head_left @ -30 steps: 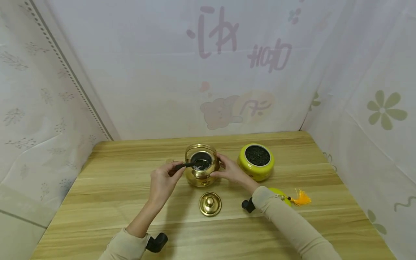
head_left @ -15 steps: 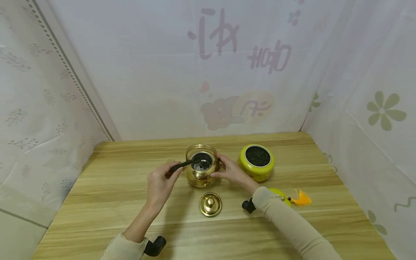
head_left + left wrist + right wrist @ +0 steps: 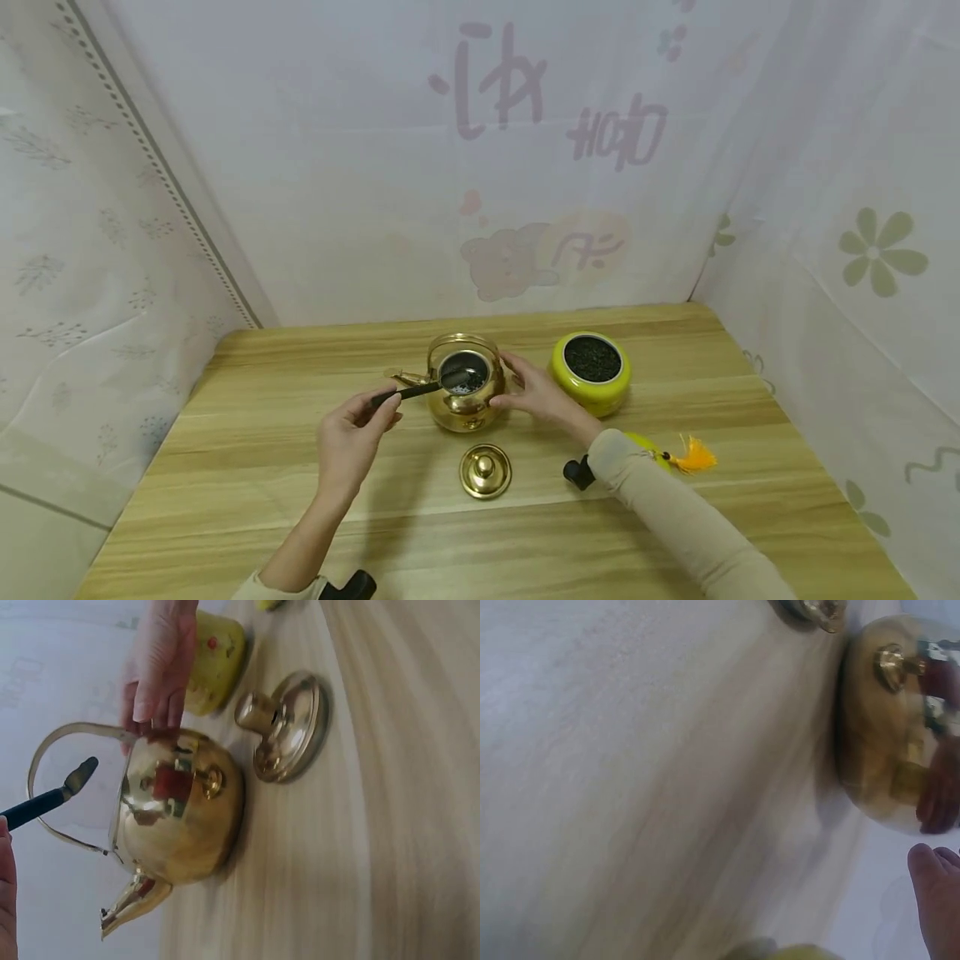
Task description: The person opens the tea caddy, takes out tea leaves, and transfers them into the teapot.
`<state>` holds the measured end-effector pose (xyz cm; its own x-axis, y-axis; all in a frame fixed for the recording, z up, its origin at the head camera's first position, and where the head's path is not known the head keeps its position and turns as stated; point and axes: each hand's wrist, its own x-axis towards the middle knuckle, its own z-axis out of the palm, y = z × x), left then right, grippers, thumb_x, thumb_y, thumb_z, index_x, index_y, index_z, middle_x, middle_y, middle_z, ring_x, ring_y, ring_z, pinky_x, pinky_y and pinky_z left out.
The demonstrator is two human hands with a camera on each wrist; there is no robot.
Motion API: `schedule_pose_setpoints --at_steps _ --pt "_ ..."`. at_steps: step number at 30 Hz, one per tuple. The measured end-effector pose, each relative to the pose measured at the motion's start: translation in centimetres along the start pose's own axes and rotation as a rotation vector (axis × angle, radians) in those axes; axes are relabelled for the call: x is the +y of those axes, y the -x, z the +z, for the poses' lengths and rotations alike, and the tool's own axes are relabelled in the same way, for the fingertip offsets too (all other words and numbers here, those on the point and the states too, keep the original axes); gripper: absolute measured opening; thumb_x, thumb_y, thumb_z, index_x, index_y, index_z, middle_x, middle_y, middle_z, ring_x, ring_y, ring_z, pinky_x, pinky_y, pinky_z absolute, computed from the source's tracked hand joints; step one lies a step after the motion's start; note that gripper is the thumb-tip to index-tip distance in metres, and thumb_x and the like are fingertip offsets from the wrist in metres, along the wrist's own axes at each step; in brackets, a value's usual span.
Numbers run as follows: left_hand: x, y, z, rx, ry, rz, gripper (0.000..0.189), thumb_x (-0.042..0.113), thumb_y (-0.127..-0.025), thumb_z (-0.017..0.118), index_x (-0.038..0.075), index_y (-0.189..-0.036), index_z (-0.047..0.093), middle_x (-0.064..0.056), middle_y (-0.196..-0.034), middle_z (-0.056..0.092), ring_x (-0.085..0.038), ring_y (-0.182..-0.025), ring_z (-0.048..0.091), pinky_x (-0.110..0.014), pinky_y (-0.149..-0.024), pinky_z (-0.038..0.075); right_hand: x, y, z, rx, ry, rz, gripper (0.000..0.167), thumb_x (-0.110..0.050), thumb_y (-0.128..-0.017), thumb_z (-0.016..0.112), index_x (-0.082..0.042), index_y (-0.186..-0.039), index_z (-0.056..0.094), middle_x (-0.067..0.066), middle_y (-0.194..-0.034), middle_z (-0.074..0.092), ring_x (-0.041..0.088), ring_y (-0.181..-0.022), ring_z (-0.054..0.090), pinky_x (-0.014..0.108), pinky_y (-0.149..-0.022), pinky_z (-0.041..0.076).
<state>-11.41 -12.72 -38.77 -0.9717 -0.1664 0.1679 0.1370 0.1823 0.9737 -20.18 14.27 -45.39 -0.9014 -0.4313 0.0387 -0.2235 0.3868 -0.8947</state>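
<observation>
- Left hand (image 3: 348, 442) pinches the black scoop (image 3: 408, 392) above the golden kettle (image 3: 465, 411).
- Right hand (image 3: 536, 398), fingers extended, flanks it; contact is hard to tell.
- Narrow tabletop (image 3: 525, 537) gap separates kettle from lid (image 3: 484, 472).

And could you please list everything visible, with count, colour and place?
Wooden table: 1, light brown, below everything
Kettle: 1, gold, middle of table
Kettle lid: 1, gold, on table, nearer the person
Scoop: 1, black, tip over kettle's mouth
Jar: 1, yellow-green, right of kettle, open
Leaves, probably tea: uncounted, dark, in jar; dark bits in kettle
Jar lid, probably: 1, yellow, table's right half, partly hidden
Tassel: 1, orange, beside that lid
Cloth walls: 3, whitish with prints, back and sides
Wrist cameras: 2, black, at wrists
Sleeves: 2, beige, on arms
Left hand: 1, bare, pinching scoop
Right hand: 1, bare, at kettle's right side
</observation>
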Motion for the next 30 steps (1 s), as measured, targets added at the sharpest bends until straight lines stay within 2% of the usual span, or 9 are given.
schedule_pose_setpoints --at_steps 3,8,11,14,17,21,24,29,30 --pt "0.1 0.6 0.1 -0.003 0.025 -0.074 0.022 0.013 -0.086 0.069 -0.001 -0.103 0.070 -0.003 -0.083 0.070 -0.010 -0.070 0.069 -0.023 -0.072 0.057 -0.2 0.8 -0.8 0.010 -0.007 0.005 0.085 -0.020 -0.083 0.073 -0.004 -0.149 0.022 0.015 -0.155 0.021 0.030 -0.141 0.024 0.041 -0.114 0.027" --pt "0.3 1.1 1.1 -0.029 0.093 -0.145 0.023 0.011 -0.086 0.068 -0.003 -0.104 0.069 0.005 -0.074 0.069 -0.010 -0.069 0.068 -0.025 -0.074 0.057 -0.6 2.9 -2.6 0.086 0.027 -0.046 0.077 -0.014 -0.084 0.070 -0.002 -0.147 0.027 0.017 -0.151 0.029 0.030 -0.139 0.029 0.040 -0.111 0.032" --pt "0.6 1.2 2.3 -0.053 0.131 -0.177 0.023 0.009 -0.087 0.067 -0.005 -0.105 0.068 0.002 -0.076 0.069 -0.011 -0.071 0.068 -0.024 -0.074 0.057 -0.7 4.3 -4.2 0.157 0.043 -0.087 0.073 -0.011 -0.084 0.070 0.000 -0.145 0.031 0.018 -0.149 0.033 0.031 -0.137 0.033 0.040 -0.108 0.036" --pt "0.8 1.1 3.7 -0.071 0.154 -0.184 0.021 0.009 -0.087 0.067 -0.003 -0.104 0.068 -0.002 -0.076 0.069 -0.011 -0.070 0.068 -0.024 -0.072 0.058 -0.5 5.7 -6.0 0.225 0.009 -0.103 0.070 -0.008 -0.086 0.068 0.002 -0.144 0.031 0.021 -0.148 0.033 0.033 -0.136 0.032 0.040 -0.108 0.034" --pt "0.7 0.9 5.4 -0.095 0.181 -0.183 0.020 0.009 -0.087 0.067 -0.003 -0.104 0.069 -0.006 -0.076 0.069 -0.012 -0.069 0.068 -0.025 -0.071 0.058 0.0 7.0 -8.0 0.294 -0.035 -0.076 0.070 -0.008 -0.087 0.067 0.003 -0.145 0.029 0.022 -0.149 0.031 0.034 -0.138 0.030 0.039 -0.110 0.032" --pt "0.7 0.6 7.8 -0.137 0.229 -0.178 0.023 0.009 -0.087 0.067 -0.005 -0.105 0.068 -0.015 -0.080 0.069 -0.012 -0.068 0.068 -0.025 -0.067 0.058 1.4 8.3 -10.4 0.357 -0.033 -0.010 0.072 -0.008 -0.087 0.066 0.003 -0.146 0.027 0.022 -0.150 0.028 0.034 -0.139 0.027 0.039 -0.112 0.028" --pt "0.8 0.3 9.5 -0.165 0.258 -0.175 0.025 0.010 -0.087 0.068 -0.006 -0.106 0.068 -0.014 -0.079 0.069 -0.012 -0.068 0.068 -0.025 -0.066 0.058 2.6 8.8 -11.6 0.352 -0.005 0.030 0.076 -0.008 -0.087 0.067 0.004 -0.147 0.022 0.023 -0.152 0.024 0.035 -0.140 0.022 0.043 -0.113 0.024" --pt "0.8 -0.4 12.3 -0.193 0.280 -0.178 0.027 0.010 -0.086 0.068 -0.008 -0.106 0.067 -0.005 -0.075 0.069 -0.008 -0.066 0.066 -0.021 -0.067 0.057 4.6 8.8 -12.5 0.266 0.008 0.092 0.085 -0.007 -0.085 0.069 0.010 -0.146 0.012 0.029 -0.152 0.011 0.042 -0.141 0.012 0.052 -0.114 0.017" --pt "0.8 -0.6 12.8 -0.193 0.272 -0.171 0.027 0.011 -0.086 0.069 -0.008 -0.105 0.067 -0.007 -0.075 0.070 -0.007 -0.066 0.066 -0.021 -0.067 0.057 5.0 8.7 -12.6 0.249 0.005 0.100 0.086 -0.007 -0.085 0.069 0.011 -0.146 0.011 0.030 -0.152 0.009 0.043 -0.141 0.010 0.053 -0.114 0.016"
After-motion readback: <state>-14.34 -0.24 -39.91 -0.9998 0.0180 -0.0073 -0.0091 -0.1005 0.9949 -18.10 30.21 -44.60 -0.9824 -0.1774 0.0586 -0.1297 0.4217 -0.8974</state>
